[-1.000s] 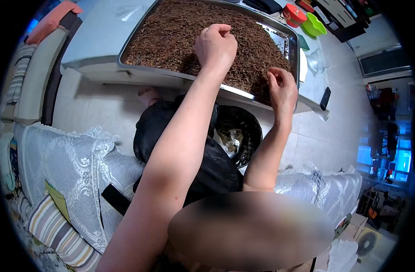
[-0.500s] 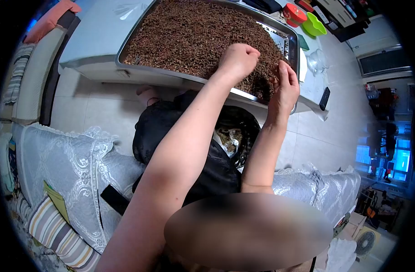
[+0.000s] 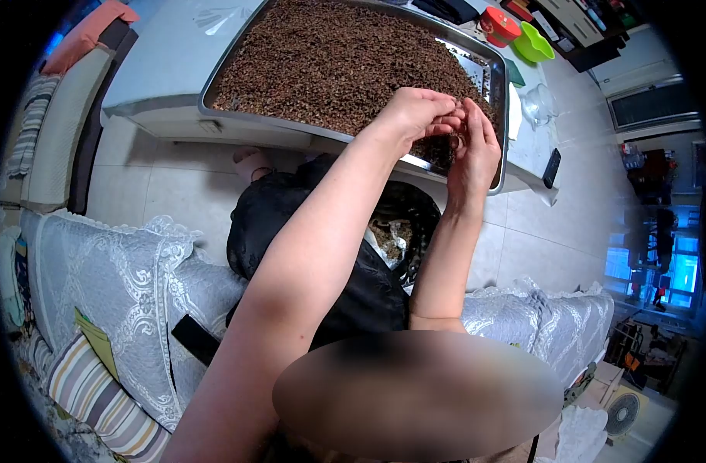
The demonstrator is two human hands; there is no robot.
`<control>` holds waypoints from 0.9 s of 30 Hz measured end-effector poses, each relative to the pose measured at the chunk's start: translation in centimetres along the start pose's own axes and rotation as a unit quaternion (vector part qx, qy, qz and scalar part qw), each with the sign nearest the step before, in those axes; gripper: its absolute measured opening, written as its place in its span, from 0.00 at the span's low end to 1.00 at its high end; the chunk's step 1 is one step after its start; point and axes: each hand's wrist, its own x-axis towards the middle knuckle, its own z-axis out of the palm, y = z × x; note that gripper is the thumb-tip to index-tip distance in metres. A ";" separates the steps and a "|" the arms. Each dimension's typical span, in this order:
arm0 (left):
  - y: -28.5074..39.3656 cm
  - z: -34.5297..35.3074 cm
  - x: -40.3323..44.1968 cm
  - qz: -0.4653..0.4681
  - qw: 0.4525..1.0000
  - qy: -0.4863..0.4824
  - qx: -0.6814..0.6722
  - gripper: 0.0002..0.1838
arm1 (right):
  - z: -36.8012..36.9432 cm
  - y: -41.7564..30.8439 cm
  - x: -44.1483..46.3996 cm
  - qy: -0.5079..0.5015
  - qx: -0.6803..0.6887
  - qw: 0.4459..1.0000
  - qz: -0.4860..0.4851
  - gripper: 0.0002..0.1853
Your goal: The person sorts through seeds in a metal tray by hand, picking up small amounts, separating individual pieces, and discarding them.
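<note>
A large metal tray (image 3: pixel 206 86) holds a thick layer of small reddish-brown dried bits (image 3: pixel 322 65) that look like peppercorn husks. My left hand (image 3: pixel 421 116) is over the tray's near right part, thumb and fingers pinched together. Close against it, my right hand (image 3: pixel 476 145) is raised with fingers bent inward and the tips closed. The fingertips of both hands meet above the bits. Whatever they pinch is too small to make out.
The tray rests on a white-topped table (image 3: pixel 148 73). Beyond its right end are a red container (image 3: pixel 499 27), a green bowl (image 3: pixel 533 43), a clear glass jar (image 3: pixel 540 104) and a black remote (image 3: pixel 552 168). Below, a dark bin (image 3: pixel 422 212) with debris stands between the knees.
My left hand has moved right and turned, bringing its fingertips to those of my right hand. My right hand has shifted slightly left.
</note>
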 end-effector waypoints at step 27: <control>-0.8 0.4 1.1 0.063 0.992 0.060 0.092 0.12 | -0.5 2.2 0.7 0.028 -0.250 0.956 -0.153 0.07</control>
